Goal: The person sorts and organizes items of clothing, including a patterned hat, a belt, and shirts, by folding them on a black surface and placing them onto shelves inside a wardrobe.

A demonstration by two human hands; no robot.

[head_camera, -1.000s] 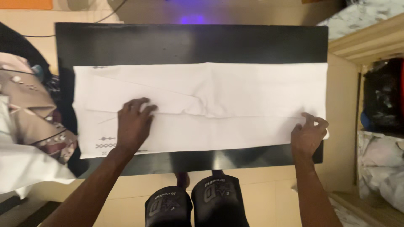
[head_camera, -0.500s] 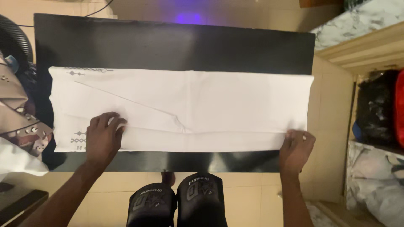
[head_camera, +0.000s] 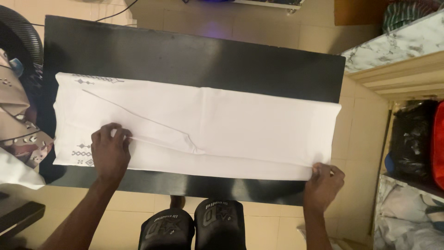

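Observation:
A long white cloth (head_camera: 222,125) with small grey embroidered patterns at its left end lies spread across a black table (head_camera: 194,51). My left hand (head_camera: 110,153) rests flat on the cloth near its left end, fingers curled at a fold line. At the near right corner of the cloth, my right hand (head_camera: 323,185) pinches the edge between its fingers at the table's front right corner. A diagonal crease runs from the upper left of the cloth toward its middle.
A pile of patterned and white clothes (head_camera: 18,134) lies off the table's left side. A marble-topped shelf unit (head_camera: 397,46) with dark and red bags stands to the right. My knees in black shorts (head_camera: 199,227) are under the table's front edge, above a tiled floor.
The view has shifted. My right hand has moved down to the cloth's near right corner and closed on its edge. My left hand stays pressed on the left part.

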